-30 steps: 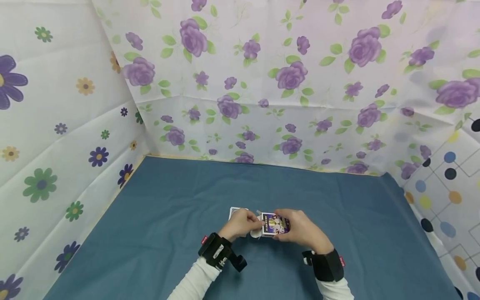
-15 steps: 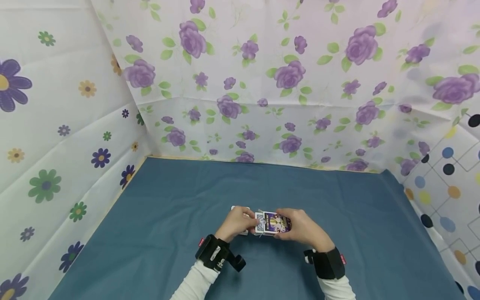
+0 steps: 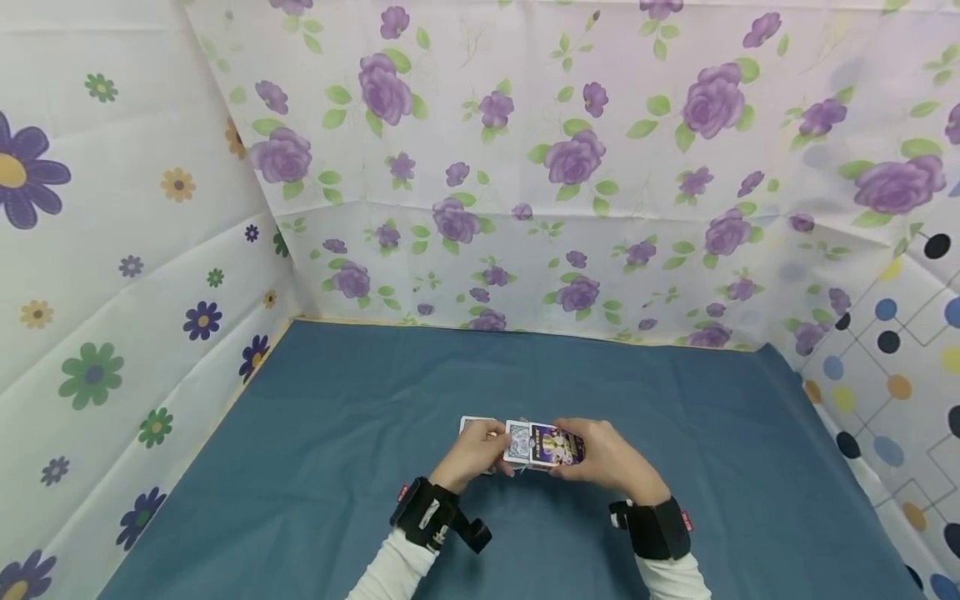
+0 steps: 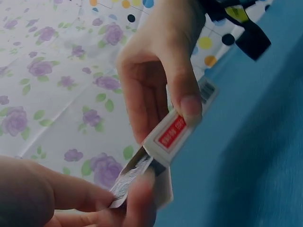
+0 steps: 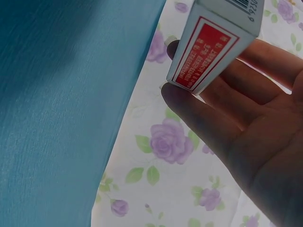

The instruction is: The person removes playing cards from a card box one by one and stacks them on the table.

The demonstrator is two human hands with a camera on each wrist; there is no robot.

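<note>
My right hand (image 3: 609,460) grips a purple-fronted playing card box (image 3: 557,446) between thumb and fingers, its opened end facing left. Out of that end sticks a deck of playing cards (image 3: 518,442) with blue-grey patterned backs. The left hand (image 3: 469,457) pinches the deck's outer end; the left wrist view shows thumb and fingers on the cards (image 4: 127,184) at the box's mouth. A red label on the white side of the box (image 5: 208,54) faces the right wrist camera. Partly hidden behind the left hand lies a flat white-bordered piece, like a card (image 3: 469,422).
A blue cloth (image 3: 360,392) covers the table. Flower-patterned white sheets (image 3: 450,150) hang behind and at the left, and a dotted sheet (image 3: 892,400) stands on the right. Both wrists wear black camera straps (image 3: 657,529).
The card deck has come out of the box toward the left, so more of its patterned back shows. The left hand has moved slightly; the right hand keeps holding the box in nearly the same place.
</note>
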